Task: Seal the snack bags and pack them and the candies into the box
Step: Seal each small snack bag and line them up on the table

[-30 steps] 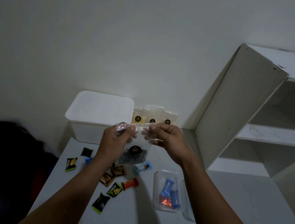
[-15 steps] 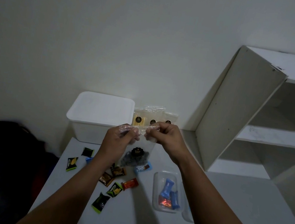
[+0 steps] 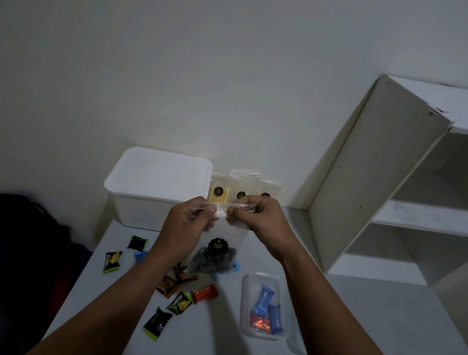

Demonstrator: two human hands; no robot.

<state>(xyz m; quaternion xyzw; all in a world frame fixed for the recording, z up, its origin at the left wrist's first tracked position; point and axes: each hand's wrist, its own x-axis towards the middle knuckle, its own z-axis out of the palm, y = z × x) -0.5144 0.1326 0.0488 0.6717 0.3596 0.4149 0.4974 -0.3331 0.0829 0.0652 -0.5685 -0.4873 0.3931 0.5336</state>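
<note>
Fingers of both hands, left (image 3: 187,227) and right (image 3: 260,223), pinch a crinkly clear snack bag's (image 3: 218,255) top strip.

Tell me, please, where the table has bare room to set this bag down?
Bare tabletop lies right of the clear tray, toward the shelf unit. It is crowded left of the tray, where the candies lie scattered.

So over the last second my left hand (image 3: 187,225) and right hand (image 3: 254,216) have slid closer together along the top edge of the clear snack bag (image 3: 215,254), fingertips nearly touching now, and the strip I'm pinching sits flatter than before.
</note>
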